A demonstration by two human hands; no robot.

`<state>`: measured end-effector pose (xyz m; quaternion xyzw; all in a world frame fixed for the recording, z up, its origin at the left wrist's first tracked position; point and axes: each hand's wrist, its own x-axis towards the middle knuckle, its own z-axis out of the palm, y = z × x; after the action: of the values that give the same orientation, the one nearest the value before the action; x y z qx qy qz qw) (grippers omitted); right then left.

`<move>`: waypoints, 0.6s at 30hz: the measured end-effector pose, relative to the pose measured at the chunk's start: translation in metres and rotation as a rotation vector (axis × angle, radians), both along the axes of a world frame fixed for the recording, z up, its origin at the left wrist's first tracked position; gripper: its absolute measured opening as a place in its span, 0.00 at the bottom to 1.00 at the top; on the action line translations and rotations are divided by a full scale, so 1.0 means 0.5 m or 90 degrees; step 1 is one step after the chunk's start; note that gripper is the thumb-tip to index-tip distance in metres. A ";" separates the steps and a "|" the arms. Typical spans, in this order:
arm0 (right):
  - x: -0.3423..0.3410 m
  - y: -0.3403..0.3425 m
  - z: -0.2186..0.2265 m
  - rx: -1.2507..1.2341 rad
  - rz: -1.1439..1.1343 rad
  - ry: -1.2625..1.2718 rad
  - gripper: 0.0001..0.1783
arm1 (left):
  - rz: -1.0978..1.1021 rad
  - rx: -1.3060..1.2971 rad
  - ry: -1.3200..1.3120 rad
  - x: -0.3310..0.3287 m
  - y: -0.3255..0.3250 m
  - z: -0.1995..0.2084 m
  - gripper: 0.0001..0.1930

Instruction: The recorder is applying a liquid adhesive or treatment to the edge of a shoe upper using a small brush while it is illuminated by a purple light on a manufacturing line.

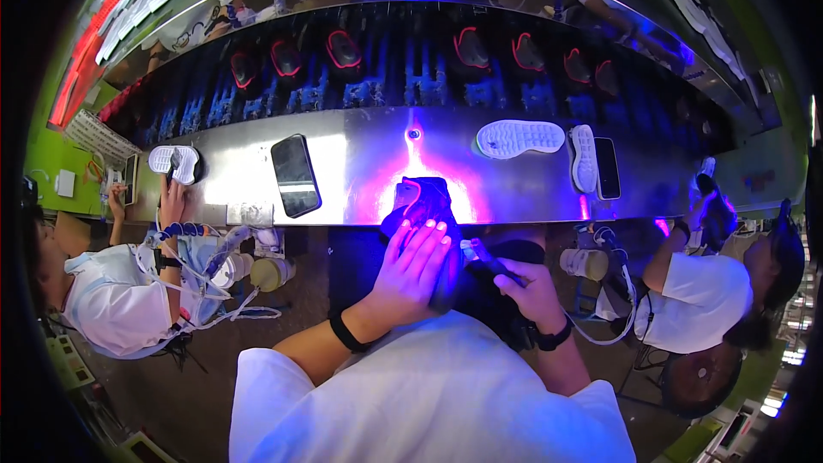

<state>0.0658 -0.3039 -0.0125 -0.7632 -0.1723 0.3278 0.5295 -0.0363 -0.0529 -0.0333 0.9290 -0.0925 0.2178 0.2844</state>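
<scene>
A dark shoe upper (426, 199) with a glowing red line along its edge is held at the bench's near edge, under violet light. My left hand (410, 274) grips it, long fingers laid over its side and the thumb hidden. My right hand (533, 287) is closed round the dark handle of a brush (487, 261), whose pale tip points left at the shoe upper. Whether the tip touches it I cannot tell.
On the metal bench (240, 173) lie a phone (296, 175), white soles (520, 138) and another phone (607, 168). Behind runs a dark rack (390, 51) with several red-edged uppers (343, 49). Co-workers sit left (120, 296) and right (703, 296); pale hoses (613, 326) hang beside me.
</scene>
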 end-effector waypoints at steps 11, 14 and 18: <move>-0.030 -0.055 0.023 0.035 -0.078 0.107 0.21 | 0.078 0.012 0.009 0.061 -0.061 0.054 0.41; -0.048 -0.076 0.025 0.045 -0.105 0.095 0.21 | 0.094 0.025 0.017 0.086 -0.072 0.072 0.42; -0.067 -0.082 0.043 0.046 -0.162 0.052 0.21 | 0.102 0.039 0.042 0.122 -0.085 0.094 0.43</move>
<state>0.0321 -0.3450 0.0090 -0.7454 -0.0639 0.2827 0.6003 0.0248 -0.0954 0.0135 0.9484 -0.0150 0.2061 0.2406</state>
